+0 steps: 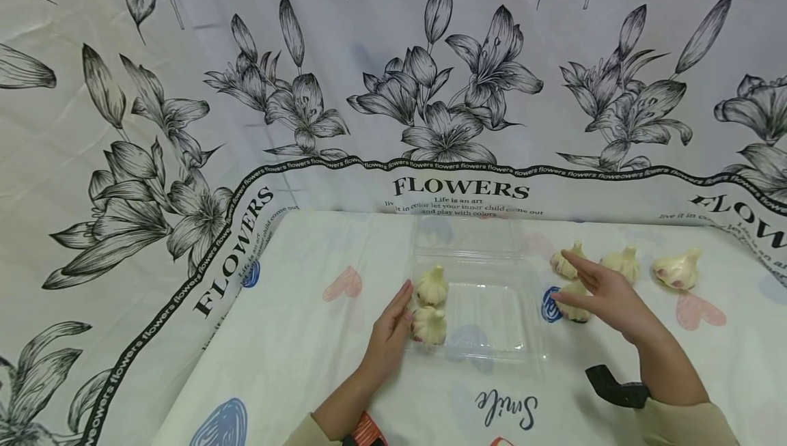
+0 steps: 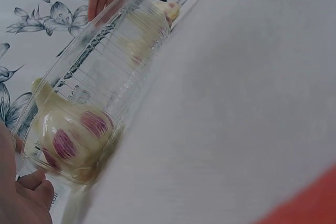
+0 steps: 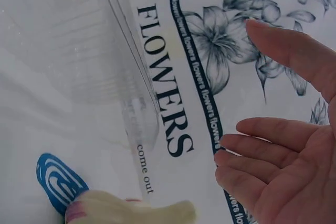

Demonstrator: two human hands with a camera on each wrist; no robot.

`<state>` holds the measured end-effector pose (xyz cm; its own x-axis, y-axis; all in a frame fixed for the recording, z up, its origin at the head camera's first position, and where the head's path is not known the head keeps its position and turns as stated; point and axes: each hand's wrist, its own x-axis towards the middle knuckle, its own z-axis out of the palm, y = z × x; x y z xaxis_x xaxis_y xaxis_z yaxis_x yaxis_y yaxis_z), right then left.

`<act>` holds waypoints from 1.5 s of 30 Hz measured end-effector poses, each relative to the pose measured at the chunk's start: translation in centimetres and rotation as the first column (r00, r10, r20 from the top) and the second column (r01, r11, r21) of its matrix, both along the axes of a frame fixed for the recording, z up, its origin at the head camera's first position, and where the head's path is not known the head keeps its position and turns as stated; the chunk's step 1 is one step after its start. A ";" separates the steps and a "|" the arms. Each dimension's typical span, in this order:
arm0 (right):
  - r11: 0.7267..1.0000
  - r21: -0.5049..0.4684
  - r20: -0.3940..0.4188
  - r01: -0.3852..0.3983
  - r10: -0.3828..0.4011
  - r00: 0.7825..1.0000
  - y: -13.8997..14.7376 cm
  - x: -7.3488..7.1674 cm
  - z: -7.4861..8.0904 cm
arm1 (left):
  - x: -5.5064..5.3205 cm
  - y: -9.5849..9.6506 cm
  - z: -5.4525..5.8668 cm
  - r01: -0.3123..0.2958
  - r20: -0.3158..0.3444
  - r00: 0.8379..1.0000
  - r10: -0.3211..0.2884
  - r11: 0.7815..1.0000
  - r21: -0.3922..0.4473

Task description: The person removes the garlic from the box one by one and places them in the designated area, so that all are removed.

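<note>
A clear plastic clamshell box (image 1: 494,352) holds two garlic bulbs, a rear one (image 1: 432,286) and a front one (image 1: 428,326), along its left side. My left hand (image 1: 385,337) rests against the box's left wall, fingers stretched along it; in the left wrist view, its fingertips (image 2: 37,182) touch the box's end. My right hand (image 1: 615,299) hovers at the right with thumb and fingers apart and nothing between them. It partly covers two garlic bulbs, one farther back (image 1: 568,263) and one nearer (image 1: 573,302).
Two more garlic bulbs, one in the middle (image 1: 622,265) and one at far right (image 1: 676,270), lie beyond my right hand. The box's lid (image 1: 470,235) is folded back toward the flowered curtain (image 1: 369,43). A white printed cloth (image 1: 295,357) covers the table.
</note>
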<state>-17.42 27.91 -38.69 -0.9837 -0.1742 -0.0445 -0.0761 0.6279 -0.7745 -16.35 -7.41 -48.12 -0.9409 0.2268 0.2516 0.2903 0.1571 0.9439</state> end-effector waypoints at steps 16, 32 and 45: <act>0.987 -0.119 -0.018 -0.106 0.104 0.994 -3.5 -1.8 0.3 | -0.1 0.1 0.0 -0.006 -0.003 1.000 0.006 1.000 0.005; 0.972 -0.136 0.092 -0.194 0.207 0.974 -7.9 -4.1 -0.1 | 0.0 0.1 0.0 -0.010 0.005 1.000 0.010 1.000 0.016; 0.965 -0.144 0.171 -0.220 0.243 0.955 -11.3 -6.1 0.3 | -0.2 0.0 -0.2 -0.004 0.004 1.000 0.004 1.000 0.006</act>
<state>-23.56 16.59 -38.41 -0.8921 -0.4117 -0.1864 -0.0560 0.5101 -0.8583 -16.56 -7.45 -48.35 -0.9427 0.2218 0.2493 0.2860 0.1521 0.9461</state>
